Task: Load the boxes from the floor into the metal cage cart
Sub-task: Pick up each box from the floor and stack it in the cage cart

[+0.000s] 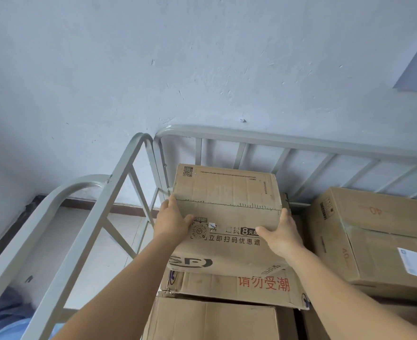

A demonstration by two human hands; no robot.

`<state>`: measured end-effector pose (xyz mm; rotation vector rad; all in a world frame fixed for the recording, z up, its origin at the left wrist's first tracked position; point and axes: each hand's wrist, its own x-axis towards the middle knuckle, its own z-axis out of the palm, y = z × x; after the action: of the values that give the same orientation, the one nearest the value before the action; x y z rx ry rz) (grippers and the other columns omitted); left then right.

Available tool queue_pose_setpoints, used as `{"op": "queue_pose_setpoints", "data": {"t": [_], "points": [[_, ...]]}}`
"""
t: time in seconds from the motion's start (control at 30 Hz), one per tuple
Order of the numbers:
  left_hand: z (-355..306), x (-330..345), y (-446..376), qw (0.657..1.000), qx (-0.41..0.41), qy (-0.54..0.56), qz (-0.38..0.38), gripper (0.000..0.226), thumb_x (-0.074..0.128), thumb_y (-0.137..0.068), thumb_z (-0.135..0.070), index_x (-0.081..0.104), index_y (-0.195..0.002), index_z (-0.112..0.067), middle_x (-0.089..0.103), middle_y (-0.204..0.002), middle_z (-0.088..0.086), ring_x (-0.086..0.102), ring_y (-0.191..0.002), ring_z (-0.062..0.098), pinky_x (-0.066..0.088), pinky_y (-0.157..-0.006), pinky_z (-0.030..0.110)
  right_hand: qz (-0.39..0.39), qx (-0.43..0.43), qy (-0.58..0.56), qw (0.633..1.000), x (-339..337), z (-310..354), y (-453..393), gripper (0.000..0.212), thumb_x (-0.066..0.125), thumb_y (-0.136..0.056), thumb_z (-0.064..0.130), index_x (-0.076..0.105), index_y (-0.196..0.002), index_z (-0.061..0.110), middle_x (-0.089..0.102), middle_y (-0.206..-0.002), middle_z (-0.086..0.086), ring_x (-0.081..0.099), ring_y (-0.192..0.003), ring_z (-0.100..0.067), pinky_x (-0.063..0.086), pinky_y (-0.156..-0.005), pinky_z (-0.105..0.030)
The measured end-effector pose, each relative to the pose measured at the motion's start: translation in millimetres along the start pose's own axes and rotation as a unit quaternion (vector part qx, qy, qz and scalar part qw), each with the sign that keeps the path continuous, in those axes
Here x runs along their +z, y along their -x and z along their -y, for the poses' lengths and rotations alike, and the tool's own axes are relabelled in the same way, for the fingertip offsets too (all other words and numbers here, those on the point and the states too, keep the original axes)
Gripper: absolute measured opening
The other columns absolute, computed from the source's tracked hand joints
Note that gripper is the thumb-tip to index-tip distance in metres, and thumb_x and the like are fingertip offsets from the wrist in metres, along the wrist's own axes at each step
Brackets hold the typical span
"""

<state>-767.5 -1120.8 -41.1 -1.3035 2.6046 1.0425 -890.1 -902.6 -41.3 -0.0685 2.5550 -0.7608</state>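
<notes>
A cardboard box [227, 217] is held between two bare hands at the top of a stack inside a grey metal cage cart [288, 141]; the left hand [172, 223] is pressed flat against the box's left side, thumb laid over the printed top face; the right hand [280, 235] is clamped on the right side, thumb likewise on top; both forearms are stretched forward from the bottom of the view. The box is printed with a QR code and black Chinese text, and its near edge is seen to overhang the box beneath; whether it is fully rested on that box cannot be told. The lower box [239, 288] is marked with red Chinese characters and is worn at its corners; a third box [210, 322] is stacked under it. A larger box [379, 231] is set to the right inside the cart, near the held one. The cart's rear rail is stood against a pale wall [202, 57]; a side gate [79, 217] is angled open at left, with tiled floor [119, 231] seen through its bars.
</notes>
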Motion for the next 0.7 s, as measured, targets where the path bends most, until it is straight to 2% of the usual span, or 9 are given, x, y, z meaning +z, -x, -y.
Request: {"op": "queue_pose_setpoints", "data": {"t": [0.07, 0.17, 0.2, 0.27, 0.33, 0.53, 0.7], "points": [[-2, -2, 8, 0.998, 0.031, -0.056, 0.006, 0.060, 0.062, -0.089, -0.035, 0.038, -0.139, -0.012, 0.036, -0.145, 0.004, 0.044, -0.126, 0.027, 0.046, -0.099, 0.041, 0.004, -0.020, 0.031, 0.999, -5, 1, 12, 0.081, 0.070, -0.082, 0.040, 0.029, -0.146, 0.013, 0.035, -0.146, -0.004, 0.045, -0.127, -0.028, 0.046, -0.101, -0.047], [-8, -6, 26, 0.984, 0.088, -0.154, 0.018, 0.046, 0.056, -0.092, -0.041, 0.049, -0.126, -0.011, 0.037, -0.143, 0.004, 0.036, -0.131, 0.025, 0.036, -0.108, 0.039, 0.025, -0.060, 0.087, 0.994, -18, 2, 37, 0.077, 0.068, -0.084, 0.043, 0.032, -0.147, 0.015, 0.033, -0.150, -0.001, 0.043, -0.130, -0.024, 0.043, -0.104, -0.042], [-11, -7, 33, 0.978, 0.108, -0.178, 0.028, 0.048, 0.054, -0.092, -0.043, 0.048, -0.129, -0.012, 0.038, -0.145, 0.004, 0.033, -0.134, 0.025, 0.032, -0.111, 0.038, 0.033, -0.072, 0.105, 0.991, -24, 2, 47, 0.077, 0.068, -0.085, 0.043, 0.032, -0.147, 0.016, 0.032, -0.151, 0.001, 0.041, -0.132, -0.022, 0.043, -0.105, -0.040], [-21, -7, 50, 0.968, 0.141, -0.203, 0.045, 0.064, 0.051, -0.094, -0.047, 0.034, -0.145, -0.013, 0.030, -0.154, 0.007, 0.021, -0.144, 0.025, 0.021, -0.117, 0.039, 0.034, -0.095, 0.126, 0.987, -35, -1, 68, 0.078, 0.067, -0.086, 0.042, 0.029, -0.150, 0.018, 0.030, -0.153, 0.004, 0.040, -0.133, -0.019, 0.042, -0.105, -0.038], [-34, -8, 70, 0.957, 0.187, -0.218, 0.050, 0.072, 0.051, -0.094, -0.048, 0.022, -0.151, -0.015, 0.021, -0.159, 0.004, 0.011, -0.148, 0.024, 0.015, -0.120, 0.040, 0.017, -0.109, 0.142, 0.984, -47, -7, 91, 0.081, 0.067, -0.086, 0.041, 0.025, -0.152, 0.021, 0.028, -0.155, 0.004, 0.037, -0.135, -0.019, 0.040, -0.108, -0.039], [-78, 2, 136, 0.913, 0.327, -0.238, 0.050, 0.072, 0.053, -0.094, -0.046, 0.021, -0.152, -0.018, 0.026, -0.156, -0.001, 0.016, -0.147, 0.022, 0.019, -0.119, 0.040, -0.039, -0.097, 0.190, 0.976, -82, -49, 155, 0.086, 0.061, -0.092, 0.043, 0.009, -0.157, 0.020, 0.009, -0.163, 0.003, 0.012, -0.149, -0.019, 0.017, -0.119, -0.036], [-108, 28, 199, 0.875, 0.403, -0.257, 0.082, 0.072, 0.052, -0.095, -0.044, 0.018, -0.153, -0.020, 0.018, -0.160, 0.001, 0.012, -0.148, 0.021, 0.013, -0.119, 0.038, -0.085, -0.055, 0.189, 0.977, -111, -101, 214, 0.082, 0.057, -0.093, 0.044, 0.011, -0.156, 0.018, 0.009, -0.163, 0.002, 0.014, -0.149, -0.021, 0.017, -0.119, -0.037]]}}
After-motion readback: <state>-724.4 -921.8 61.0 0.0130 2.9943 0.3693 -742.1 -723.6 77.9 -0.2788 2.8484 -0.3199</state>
